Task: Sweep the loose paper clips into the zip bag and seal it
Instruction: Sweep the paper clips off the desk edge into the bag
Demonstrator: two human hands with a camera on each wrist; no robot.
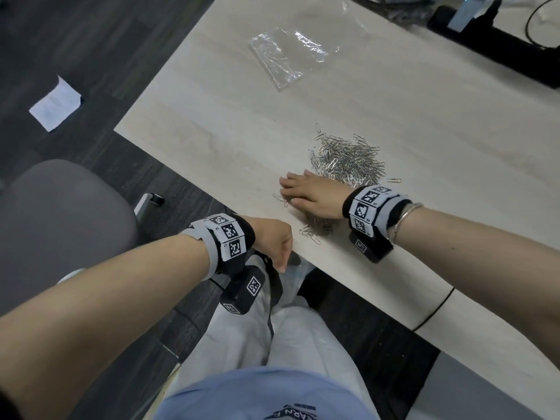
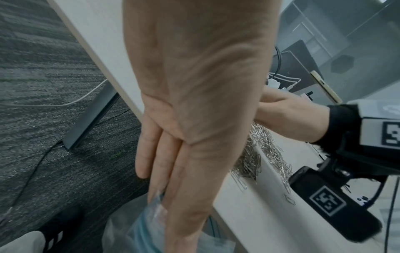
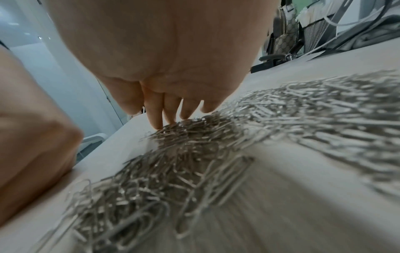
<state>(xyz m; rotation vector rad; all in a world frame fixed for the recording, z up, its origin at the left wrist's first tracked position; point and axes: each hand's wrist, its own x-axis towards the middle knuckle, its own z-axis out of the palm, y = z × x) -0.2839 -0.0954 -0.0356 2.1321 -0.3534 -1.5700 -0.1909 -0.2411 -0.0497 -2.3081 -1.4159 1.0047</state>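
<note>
A big heap of silver paper clips [image 1: 345, 159] [image 3: 194, 154] lies on the pale wood table [image 1: 227, 122], spreading to its near edge [image 2: 259, 154]. My right hand [image 1: 309, 197] lies flat on the heap's near side, fingers [image 3: 158, 116] straight and touching clips. My left hand [image 1: 274, 244] [image 2: 164, 171] hangs just below the table's near edge, its fingers pointing down. It pinches the rim of a clear zip bag [image 1: 292, 269] with a blue strip [image 2: 147, 222]; the bag hangs below the edge over my lap.
A second clear plastic bag [image 1: 285, 56] with some clips inside lies at the back of the table. A black stand [image 1: 485, 40] with cables sits at the back right. A grey chair [image 1: 60, 222] and a white paper [image 1: 56, 103] are on the floor side, left.
</note>
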